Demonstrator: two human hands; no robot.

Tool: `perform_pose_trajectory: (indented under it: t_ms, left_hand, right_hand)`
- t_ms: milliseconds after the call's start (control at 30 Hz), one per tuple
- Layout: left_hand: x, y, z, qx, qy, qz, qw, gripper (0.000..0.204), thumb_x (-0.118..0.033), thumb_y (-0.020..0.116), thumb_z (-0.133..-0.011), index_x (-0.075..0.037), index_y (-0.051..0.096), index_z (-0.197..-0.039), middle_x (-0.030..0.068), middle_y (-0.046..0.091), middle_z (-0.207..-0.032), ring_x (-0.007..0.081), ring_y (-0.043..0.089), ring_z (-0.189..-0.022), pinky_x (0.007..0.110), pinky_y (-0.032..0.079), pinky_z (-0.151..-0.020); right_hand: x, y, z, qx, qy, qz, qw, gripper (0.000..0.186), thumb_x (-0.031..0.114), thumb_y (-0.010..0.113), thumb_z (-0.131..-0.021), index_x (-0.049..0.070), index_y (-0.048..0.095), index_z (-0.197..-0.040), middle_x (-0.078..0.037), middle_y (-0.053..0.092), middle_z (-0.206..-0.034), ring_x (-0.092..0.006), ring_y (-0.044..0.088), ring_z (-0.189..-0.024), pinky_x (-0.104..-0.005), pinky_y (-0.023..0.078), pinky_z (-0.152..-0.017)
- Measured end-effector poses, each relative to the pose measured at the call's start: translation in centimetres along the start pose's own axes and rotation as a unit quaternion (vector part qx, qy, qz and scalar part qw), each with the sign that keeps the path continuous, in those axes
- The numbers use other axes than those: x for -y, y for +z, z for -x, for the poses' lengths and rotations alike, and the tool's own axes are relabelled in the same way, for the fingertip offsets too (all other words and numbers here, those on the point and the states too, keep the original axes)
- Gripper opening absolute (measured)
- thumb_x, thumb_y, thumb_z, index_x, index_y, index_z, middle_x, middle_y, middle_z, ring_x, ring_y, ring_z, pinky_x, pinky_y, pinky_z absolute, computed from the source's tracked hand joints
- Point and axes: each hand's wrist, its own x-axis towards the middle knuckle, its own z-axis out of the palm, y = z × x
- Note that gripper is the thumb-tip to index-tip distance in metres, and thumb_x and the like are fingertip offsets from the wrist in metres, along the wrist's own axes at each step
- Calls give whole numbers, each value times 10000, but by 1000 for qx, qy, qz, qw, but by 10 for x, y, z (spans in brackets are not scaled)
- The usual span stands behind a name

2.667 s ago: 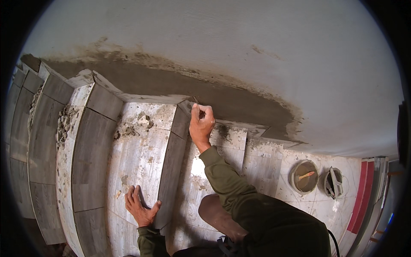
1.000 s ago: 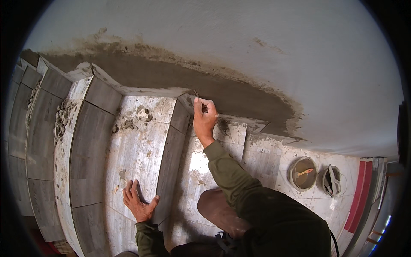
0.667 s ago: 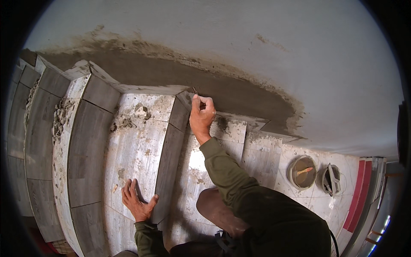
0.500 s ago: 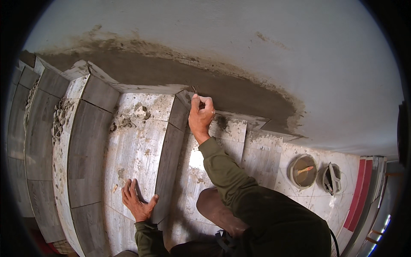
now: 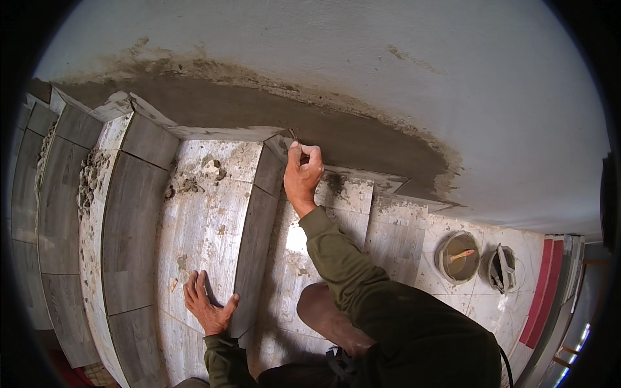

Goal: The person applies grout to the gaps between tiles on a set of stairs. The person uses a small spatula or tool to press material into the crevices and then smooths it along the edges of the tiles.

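Observation:
My right hand (image 5: pixel 303 174) is closed in a pinch around a thin, stick-like tool (image 5: pixel 293 134), most of it hidden by the fingers. Its tip meets the wall where the grey skirting tile (image 5: pixel 277 146) borders a band of damp mortar (image 5: pixel 226 103). Lower down, my left hand (image 5: pixel 209 305) rests with fingers spread on the wood-look tile of a step (image 5: pixel 200 239), its thumb at the step's edge. Nothing is in that hand.
Mortar crumbs (image 5: pixel 210 171) lie on this step, and more rubble (image 5: pixel 94 178) covers the one to the left. On the right stand a bucket (image 5: pixel 442 275) with a brush (image 5: pixel 462 255) across it and a second bucket (image 5: pixel 509 249) holding tools. My bent knee (image 5: pixel 326 313) is below my right arm.

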Motion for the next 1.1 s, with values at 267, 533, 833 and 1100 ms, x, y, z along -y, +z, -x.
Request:
perform_pose_trajectory:
  t_ms: [267, 533, 833, 1100]
  left_hand:
    - [0, 1, 0, -3, -2, 0, 1000, 951, -712, 634, -612, -156, 452, -1361, 133, 381, -1419, 396, 240, -1361, 576, 140, -1103]
    - [0, 1, 0, 2, -3, 3, 1000, 947, -704, 637, -610, -155, 453, -1360, 125, 374, -1426, 393, 230, -1366, 574, 141, -1103]
    - [2, -4, -1, -9, 3, -10, 1000, 949, -703, 636, -614, -143, 456, -1358, 131, 383, -1419, 390, 237, -1363, 574, 147, -1100]
    - [-5, 0, 1, -12, 10, 4, 1000, 928, -659, 657, -620, -138, 449, -1359, 132, 391, -1410, 394, 253, -1352, 565, 152, -1104]
  right_hand:
    - [-9, 0, 0, -11, 10, 2, 1000, 242, 212, 630, -885, -4, 556, -803, -110, 590, -669, -206, 551, -599, -364, 446, -575]
    - [-18, -5, 2, -11, 10, 24, 1000, 232, 200, 634, -878, -3, 558, -795, -116, 594, -664, -218, 556, -595, -372, 447, -575]
    - [-43, -9, 8, -1, 26, 46, 999, 221, 184, 629, -879, 1, 549, -783, -111, 599, -685, -220, 560, -610, -365, 445, -585]
    - [-59, -60, 49, 134, 41, 29, 990, 181, 177, 626, -884, 10, 582, -829, -107, 626, -767, -208, 585, -682, -341, 466, -640]
